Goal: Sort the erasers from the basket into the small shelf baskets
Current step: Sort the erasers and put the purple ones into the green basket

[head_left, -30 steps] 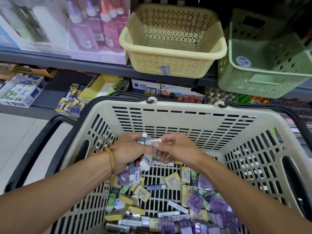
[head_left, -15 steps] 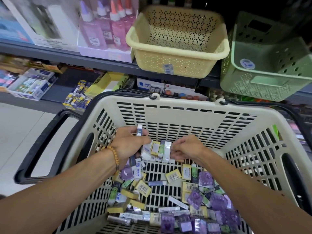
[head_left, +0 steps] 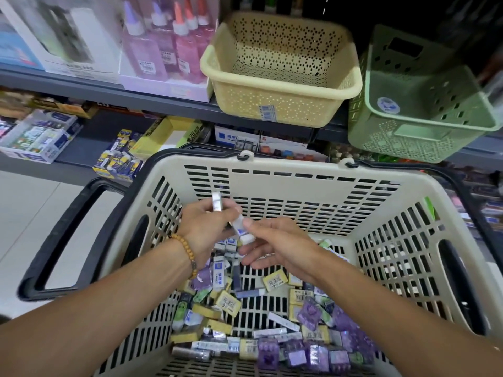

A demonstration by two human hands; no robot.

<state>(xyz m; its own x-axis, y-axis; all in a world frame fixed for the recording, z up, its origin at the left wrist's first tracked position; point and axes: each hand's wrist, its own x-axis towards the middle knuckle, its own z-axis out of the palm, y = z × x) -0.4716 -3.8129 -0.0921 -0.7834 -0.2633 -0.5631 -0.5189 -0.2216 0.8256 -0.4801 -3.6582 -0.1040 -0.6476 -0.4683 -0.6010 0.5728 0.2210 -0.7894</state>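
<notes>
From the head camera, the cream shopping basket (head_left: 299,186) fills the lower frame, its slotted walls rising on all sides and its black handle (head_left: 62,232) folded out to the left over pale floor. Above its far rim there is open room up to the shelf edge, where a yellow shelf basket (head_left: 283,104) and a green shelf basket (head_left: 424,126) sit side by side, tilted toward the viewer.

The erasers (head_left: 272,330) lie in a loose heap on the basket floor: white-and-blue sleeves, yellow packs with barcodes, purple wrapped ones.

The left hand (head_left: 206,227) has its fingers curled round several white erasers, one standing up above the knuckles. The right hand (head_left: 275,246) pinches a white eraser (head_left: 241,229) with thumb and forefinger, right against the left hand.

Half a second ago the right hand was a closed fist over a row of erasers; now its other fingers are spread, and both hands sit slightly higher.
</notes>
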